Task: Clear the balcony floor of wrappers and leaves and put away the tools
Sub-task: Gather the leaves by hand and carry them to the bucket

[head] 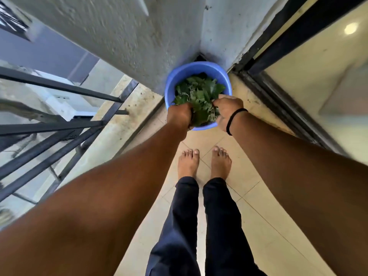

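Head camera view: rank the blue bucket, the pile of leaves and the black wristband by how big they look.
1. blue bucket
2. pile of leaves, lying inside the bucket
3. black wristband on the right wrist, plainly the smallest

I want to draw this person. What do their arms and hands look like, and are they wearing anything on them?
Both arms are bare, with no sleeves showing. The left hand wears nothing. The right hand has a thin black band looped round its wrist. No gloves, rings or watch are visible.
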Demonstrator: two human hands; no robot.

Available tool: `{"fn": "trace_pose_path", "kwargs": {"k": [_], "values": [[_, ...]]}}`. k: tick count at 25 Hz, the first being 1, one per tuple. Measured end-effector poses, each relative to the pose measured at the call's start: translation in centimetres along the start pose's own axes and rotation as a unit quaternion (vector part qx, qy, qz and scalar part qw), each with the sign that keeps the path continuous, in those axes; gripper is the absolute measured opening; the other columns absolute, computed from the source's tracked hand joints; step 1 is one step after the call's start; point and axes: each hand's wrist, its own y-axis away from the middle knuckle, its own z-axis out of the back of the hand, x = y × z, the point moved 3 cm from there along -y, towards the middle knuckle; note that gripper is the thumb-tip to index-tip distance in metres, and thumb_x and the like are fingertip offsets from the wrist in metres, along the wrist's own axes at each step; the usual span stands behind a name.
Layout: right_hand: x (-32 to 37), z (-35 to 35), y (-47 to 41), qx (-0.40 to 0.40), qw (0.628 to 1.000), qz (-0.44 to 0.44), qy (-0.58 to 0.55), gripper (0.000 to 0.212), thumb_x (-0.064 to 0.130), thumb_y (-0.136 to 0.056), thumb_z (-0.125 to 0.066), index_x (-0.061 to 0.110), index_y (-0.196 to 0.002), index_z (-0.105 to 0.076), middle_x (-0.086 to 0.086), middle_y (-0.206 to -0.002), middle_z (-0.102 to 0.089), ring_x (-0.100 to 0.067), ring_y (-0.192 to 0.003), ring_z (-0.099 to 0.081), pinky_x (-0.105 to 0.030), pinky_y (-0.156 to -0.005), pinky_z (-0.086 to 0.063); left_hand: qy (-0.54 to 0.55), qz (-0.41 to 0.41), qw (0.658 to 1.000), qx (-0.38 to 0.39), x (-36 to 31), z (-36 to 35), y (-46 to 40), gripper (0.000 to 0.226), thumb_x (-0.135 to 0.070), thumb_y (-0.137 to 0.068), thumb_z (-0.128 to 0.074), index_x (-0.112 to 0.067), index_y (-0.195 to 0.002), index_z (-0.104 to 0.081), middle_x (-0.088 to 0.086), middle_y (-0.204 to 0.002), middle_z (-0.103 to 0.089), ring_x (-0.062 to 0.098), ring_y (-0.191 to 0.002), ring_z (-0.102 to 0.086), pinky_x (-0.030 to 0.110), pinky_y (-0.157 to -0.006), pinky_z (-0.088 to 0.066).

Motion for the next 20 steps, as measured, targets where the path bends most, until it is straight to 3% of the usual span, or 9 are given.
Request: {"fn": "trace_pose_path", "kwargs": {"k": [2,4,6,8,12,15,18,20], "values": [[0.3,0.0,-0.2,0.002,1.000,-0.004,0.026,0.037,-0.003,-0.099,-0.052,0.002,-0.136,-0.056,-0.014,-0.135,-0.060,-0.031,-0.119,-0.060,-0.020,-0.080,-0.041,-0.034,-0.022,0.999,-0.014,0.3,-0.4,-2.8,0.048,-0.034,-0.062,-0.068,-0.011,-0.104,-0.069,0.011,-0.092,-0.073,0.030,-0.080,-0.071,0.039,-0.075,-0.061],[0.5,0.1,-0.4,0.007,1.000,-0.010,0.011,0.038,-0.002,-0.102,-0.047,0.006,-0.137,-0.057,-0.011,-0.125,-0.063,-0.026,-0.106,-0.061,-0.030,-0.088,-0.046,-0.048,-0.042,0.998,-0.016,-0.3,-0.3,-3.2,0.052,-0.040,-0.062,-0.071,-0.012,-0.107,-0.070,0.012,-0.098,-0.074,0.033,-0.089,-0.071,0.046,-0.087,-0.060],[0.4,-0.1,-0.8,0.028,0.999,-0.031,-0.027,0.039,0.001,-0.106,-0.038,0.005,-0.142,-0.052,-0.005,-0.102,-0.057,-0.024,-0.113,-0.050,-0.043,-0.103,-0.043,-0.032,-0.046,0.998,0.006,-1.7,-0.1,-1.2,0.028,-0.036,-0.079,-0.072,-0.014,-0.095,-0.068,0.011,-0.095,-0.072,0.032,-0.088,-0.070,0.045,-0.085,-0.060],[0.3,-0.5,-1.1,0.040,0.998,-0.034,-0.037,0.038,0.004,-0.107,-0.036,0.004,-0.143,-0.050,-0.005,-0.107,-0.053,-0.028,-0.123,-0.045,-0.046,-0.105,-0.044,-0.005,-0.047,0.998,0.035,-2.5,0.2,-0.7,0.016,-0.030,-0.093,-0.066,-0.016,-0.086,-0.062,0.012,-0.091,-0.070,0.031,-0.085,-0.069,0.043,-0.081,-0.061],[0.5,-1.1,-0.7,0.011,0.995,-0.021,-0.094,0.029,0.008,-0.102,-0.054,0.005,-0.130,-0.060,-0.013,-0.122,-0.054,-0.032,-0.107,-0.057,-0.038,-0.069,-0.056,0.042,-0.046,0.996,0.067,-3.2,0.4,-0.9,0.023,-0.036,-0.098,-0.061,-0.014,-0.092,-0.060,0.013,-0.089,-0.061,0.028,-0.080,-0.060,0.039,-0.074,-0.056],[0.6,-1.4,-1.0,0.023,0.993,-0.020,-0.111,0.031,0.016,-0.101,-0.054,0.007,-0.132,-0.056,-0.013,-0.117,-0.057,-0.032,-0.099,-0.063,-0.039,-0.061,-0.054,0.034,-0.052,0.995,0.077,-3.8,0.8,-1.5,0.032,-0.048,-0.096,-0.061,-0.016,-0.095,-0.062,0.008,-0.082,-0.063,0.026,-0.079,-0.062,0.039,-0.075,-0.059],[0.4,-1.6,-1.4,0.043,0.994,-0.025,-0.092,0.036,0.031,-0.103,-0.046,0.015,-0.134,-0.057,-0.012,-0.136,-0.052,-0.034,-0.118,-0.055,-0.040,-0.071,-0.052,0.054,-0.033,0.993,0.098,-3.1,0.6,-1.1,0.050,-0.062,-0.095,-0.054,-0.015,-0.112,-0.063,0.007,-0.079,-0.065,0.023,-0.072,-0.062,0.041,-0.081,-0.057],[-0.1,-1.7,-1.8,0.065,0.990,-0.030,-0.120,0.047,0.042,-0.106,-0.036,0.013,-0.137,-0.056,-0.014,-0.143,-0.048,-0.036,-0.128,-0.052,-0.042,-0.086,-0.048,0.093,-0.031,0.988,0.120,-4.2,0.3,-0.4,0.069,-0.068,-0.094,-0.047,-0.012,-0.131,-0.058,0.013,-0.105,-0.074,0.022,-0.085,-0.070,0.043,-0.090,-0.055]]}}
